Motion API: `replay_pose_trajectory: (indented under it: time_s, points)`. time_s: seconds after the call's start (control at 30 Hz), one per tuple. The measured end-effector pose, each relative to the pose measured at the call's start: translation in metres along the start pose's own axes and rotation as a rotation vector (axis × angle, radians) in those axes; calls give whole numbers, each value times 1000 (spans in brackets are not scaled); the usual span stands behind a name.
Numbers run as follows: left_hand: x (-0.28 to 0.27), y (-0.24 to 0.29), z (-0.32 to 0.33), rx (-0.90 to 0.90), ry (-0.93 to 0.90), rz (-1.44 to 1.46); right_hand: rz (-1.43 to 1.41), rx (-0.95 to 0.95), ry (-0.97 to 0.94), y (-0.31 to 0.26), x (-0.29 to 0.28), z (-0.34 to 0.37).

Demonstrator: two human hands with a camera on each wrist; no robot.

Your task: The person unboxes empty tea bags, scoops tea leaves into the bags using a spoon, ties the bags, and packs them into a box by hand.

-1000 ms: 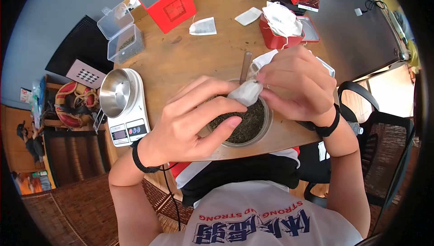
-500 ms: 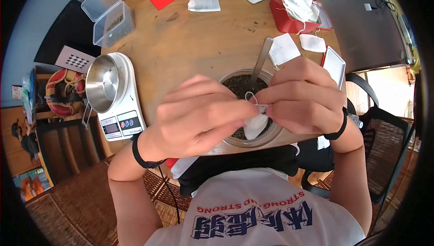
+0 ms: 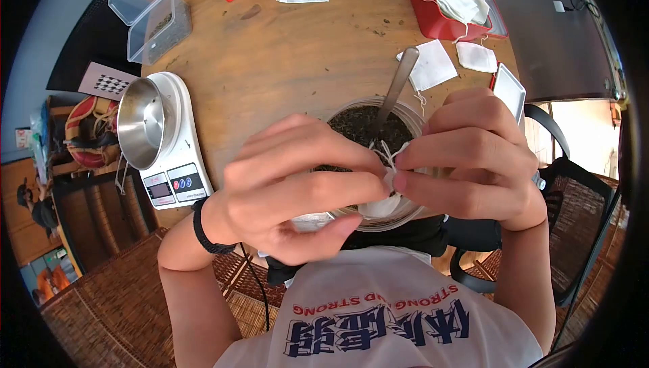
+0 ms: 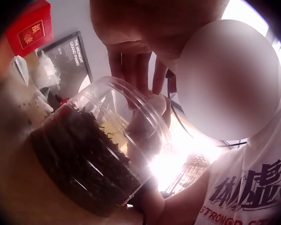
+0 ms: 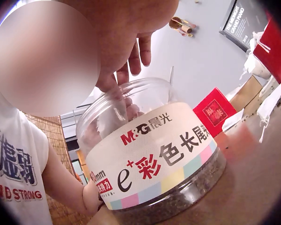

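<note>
A clear round jar (image 5: 154, 154) of dark loose leaves (image 4: 84, 159) stands at the table's near edge, a metal spoon (image 3: 399, 84) leaning in it. Over its mouth, both hands hold a small white pouch (image 3: 380, 207) with a thin string looped at its gathered top. The left hand (image 3: 297, 182) pinches it from the left, thumb partly apart. From the right, the right hand (image 3: 470, 158) pinches the string and top between thumb and fingertips. Fingers cover part of the pouch.
A kitchen scale (image 3: 179, 145) with a steel bowl (image 3: 143, 123) stands at the left. Behind it is an open plastic box (image 3: 159, 30). A red tin (image 3: 436, 19) heaped with white pouches and flat pouches (image 3: 433, 67) lie at the right.
The pouch, held upright near the jar's front rim, now shows its string in a loop between the fingertips. The view has shifted, so the table items appear higher and more of the jar shows.
</note>
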State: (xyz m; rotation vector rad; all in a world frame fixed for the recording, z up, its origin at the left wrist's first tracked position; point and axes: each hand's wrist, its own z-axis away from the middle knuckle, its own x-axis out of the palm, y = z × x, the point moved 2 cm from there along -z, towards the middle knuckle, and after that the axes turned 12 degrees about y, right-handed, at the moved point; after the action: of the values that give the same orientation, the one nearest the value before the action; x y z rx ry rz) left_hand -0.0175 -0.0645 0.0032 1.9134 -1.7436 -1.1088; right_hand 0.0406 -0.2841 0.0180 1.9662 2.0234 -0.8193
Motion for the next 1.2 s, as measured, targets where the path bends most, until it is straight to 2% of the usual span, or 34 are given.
replay_pose_trajectory:
  time_s: [0.07,0.27,0.6,0.67,0.8,0.87,1.2]
  points:
    - [4,-1,2,65,115,-67,-15,13,-22,0,0,0]
    - [-2,-2,2,103,40,-112,-28,11,-45,0,4,2]
    - [0,-3,0,119,82,-140,-45,-47,-11,1,7,2]
    - [2,-4,2,117,85,-168,-64,9,-67,-1,6,0]
    - [3,-6,2,139,71,-179,-86,9,-33,2,11,2]
    - [5,-6,1,128,75,-182,-107,82,-68,3,11,3]
    - [3,-7,1,131,75,-161,-212,130,-91,6,6,-1]
